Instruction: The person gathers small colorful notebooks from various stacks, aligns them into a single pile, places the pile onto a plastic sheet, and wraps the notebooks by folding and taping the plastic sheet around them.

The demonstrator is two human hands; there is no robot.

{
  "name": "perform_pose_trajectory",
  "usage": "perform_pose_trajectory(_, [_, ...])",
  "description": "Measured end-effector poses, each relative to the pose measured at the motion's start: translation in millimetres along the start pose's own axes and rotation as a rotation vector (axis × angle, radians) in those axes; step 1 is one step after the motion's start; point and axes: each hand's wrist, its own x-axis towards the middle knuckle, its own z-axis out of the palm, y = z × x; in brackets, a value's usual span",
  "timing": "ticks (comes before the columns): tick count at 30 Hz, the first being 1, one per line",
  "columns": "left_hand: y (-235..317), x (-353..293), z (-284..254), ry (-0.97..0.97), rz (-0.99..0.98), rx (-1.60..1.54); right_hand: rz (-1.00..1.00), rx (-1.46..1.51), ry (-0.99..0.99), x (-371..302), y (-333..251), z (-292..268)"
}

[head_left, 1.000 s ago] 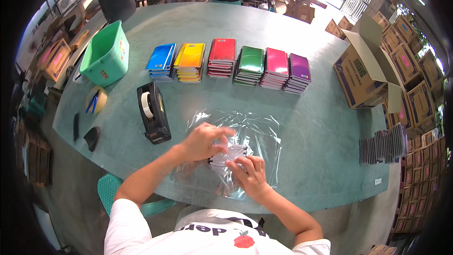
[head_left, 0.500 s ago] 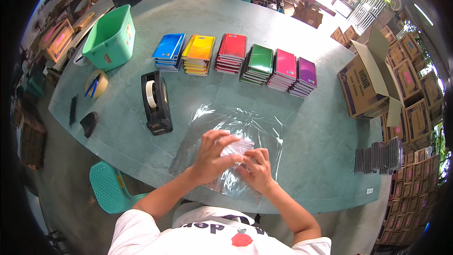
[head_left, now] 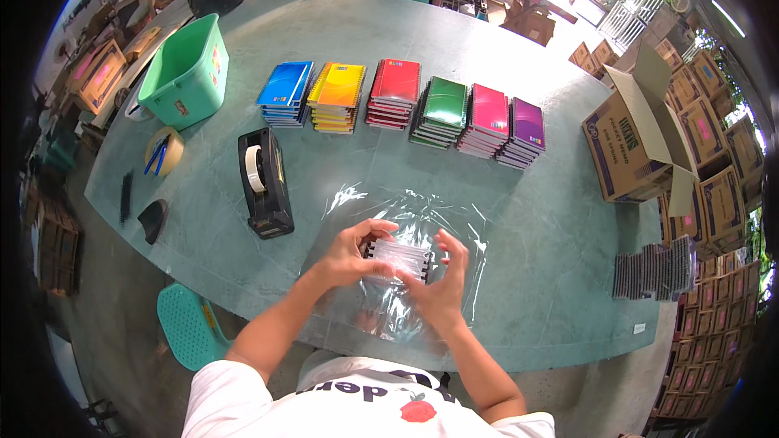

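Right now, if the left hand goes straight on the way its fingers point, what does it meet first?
Probably the small wrapped stack it already touches, then the right hand beyond it. Depth is unclear.

A packing warehouse: stacked cardboard boxes (head_left: 714,146), notebook piles (head_left: 402,101), tape dispenser (head_left: 264,182).

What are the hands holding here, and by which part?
A small stack of notebooks wrapped in clear plastic: left hand on its left end, right hand on its right end.
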Motion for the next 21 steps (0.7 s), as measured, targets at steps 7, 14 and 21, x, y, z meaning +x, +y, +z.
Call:
perform_pose_trajectory(7, [36.7, 22.6, -5.0, -0.256, 0.425, 0.856, 0.068, -0.033, -0.318, 27.1, -7.0, -19.9])
perform_pose_trajectory(14, [63.4, -13.0, 21.7, -0.19, 0.495, 1.177, -0.379, -0.519, -0.352, 18.7, -25.0, -14.0])
perform_pose_trajectory(21, [25.4, -40.6, 29.6, 0.05, 0.774, 1.201, -0.376, -0.311, -0.558, 23.3, -31.1, -22.4])
